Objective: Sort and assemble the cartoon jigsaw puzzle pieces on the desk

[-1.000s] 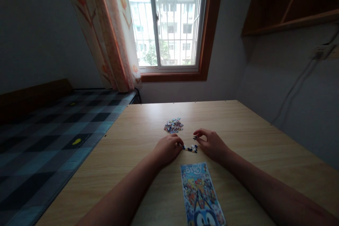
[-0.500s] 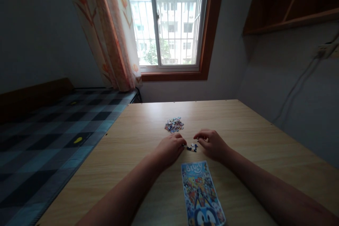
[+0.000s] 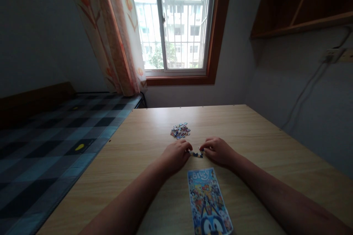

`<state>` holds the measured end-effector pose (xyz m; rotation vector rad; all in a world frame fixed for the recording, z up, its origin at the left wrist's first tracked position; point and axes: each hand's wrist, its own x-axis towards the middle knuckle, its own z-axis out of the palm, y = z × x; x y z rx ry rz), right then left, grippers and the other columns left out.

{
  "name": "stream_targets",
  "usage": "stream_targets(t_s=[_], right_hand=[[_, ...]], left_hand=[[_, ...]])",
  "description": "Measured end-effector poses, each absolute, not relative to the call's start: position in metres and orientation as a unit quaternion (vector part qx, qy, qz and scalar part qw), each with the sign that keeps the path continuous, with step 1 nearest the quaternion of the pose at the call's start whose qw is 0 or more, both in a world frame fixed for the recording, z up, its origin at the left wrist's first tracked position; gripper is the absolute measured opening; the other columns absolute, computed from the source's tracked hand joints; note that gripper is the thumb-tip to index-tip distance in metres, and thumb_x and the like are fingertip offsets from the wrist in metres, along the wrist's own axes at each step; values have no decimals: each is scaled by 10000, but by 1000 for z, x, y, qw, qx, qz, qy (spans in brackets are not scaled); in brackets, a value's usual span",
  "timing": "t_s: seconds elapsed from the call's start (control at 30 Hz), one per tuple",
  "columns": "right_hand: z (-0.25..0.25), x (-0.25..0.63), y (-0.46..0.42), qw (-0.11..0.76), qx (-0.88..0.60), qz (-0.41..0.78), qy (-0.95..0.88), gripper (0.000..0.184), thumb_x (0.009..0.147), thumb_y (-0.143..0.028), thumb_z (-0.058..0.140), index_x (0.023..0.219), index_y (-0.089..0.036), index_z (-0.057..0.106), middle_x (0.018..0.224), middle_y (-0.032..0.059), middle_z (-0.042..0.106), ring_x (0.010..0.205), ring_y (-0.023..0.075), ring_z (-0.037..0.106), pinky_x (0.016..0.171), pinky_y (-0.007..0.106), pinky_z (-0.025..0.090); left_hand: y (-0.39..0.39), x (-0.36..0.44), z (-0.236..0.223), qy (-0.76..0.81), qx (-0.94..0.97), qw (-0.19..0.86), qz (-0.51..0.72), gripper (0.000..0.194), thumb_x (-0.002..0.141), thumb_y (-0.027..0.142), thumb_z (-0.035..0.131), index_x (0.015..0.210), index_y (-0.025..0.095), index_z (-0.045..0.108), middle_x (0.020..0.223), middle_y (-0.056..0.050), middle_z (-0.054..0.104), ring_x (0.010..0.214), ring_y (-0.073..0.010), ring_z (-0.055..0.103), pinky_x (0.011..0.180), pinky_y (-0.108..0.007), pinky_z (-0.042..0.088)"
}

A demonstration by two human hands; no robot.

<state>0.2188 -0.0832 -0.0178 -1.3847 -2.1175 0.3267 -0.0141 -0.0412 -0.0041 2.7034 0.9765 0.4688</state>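
A small joined strip of jigsaw puzzle pieces (image 3: 196,155), dark blue and white, lies on the table between my hands. My left hand (image 3: 176,155) has its fingers curled down on the strip's left end, hiding that part. My right hand (image 3: 219,151) is closed in a pinch at the strip's right side. Between its fingertips a puzzle piece shows in part, and it appears to touch the strip. Beyond my left hand is a heap of loose puzzle pieces (image 3: 180,131). Nearer to me, a colourful "Bluey" picture sheet (image 3: 209,200) lies flat between my forearms.
The wooden table (image 3: 132,147) reaches toward the wall below a barred window (image 3: 182,25). On the left stands a bed with a checked cover (image 3: 68,147), beside a flowered curtain (image 3: 113,33). A wooden shelf (image 3: 300,25) and a power cord (image 3: 303,88) are on the right wall.
My right hand has come down and left with its puzzle piece, from above the strip's right end to its edge. My left hand stays at the strip's left end.
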Motion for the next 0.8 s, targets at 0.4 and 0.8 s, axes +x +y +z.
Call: stream_targets(t_s=[0.4,0.8], right_hand=[[-12,206,-95,311,-448,119,-830,381,750,-37,526,916,-251,794,732,20,650,719,155,576,716,267,418],[-13,209,-93,284,-463,131,-829,395,741,-50,531,942,-261,798,715,13,627,697,147,564,691,247,420]], left_hand=[[-34,-15,-4,355,898,178,188,154,791,225,629,924,227,707,892,-10,661,790,-149,595,725,-253,451],[-29,-17,-5,360,885,221,198,132,744,225,664,864,214,718,829,1,677,736,-134,572,667,-234,431]])
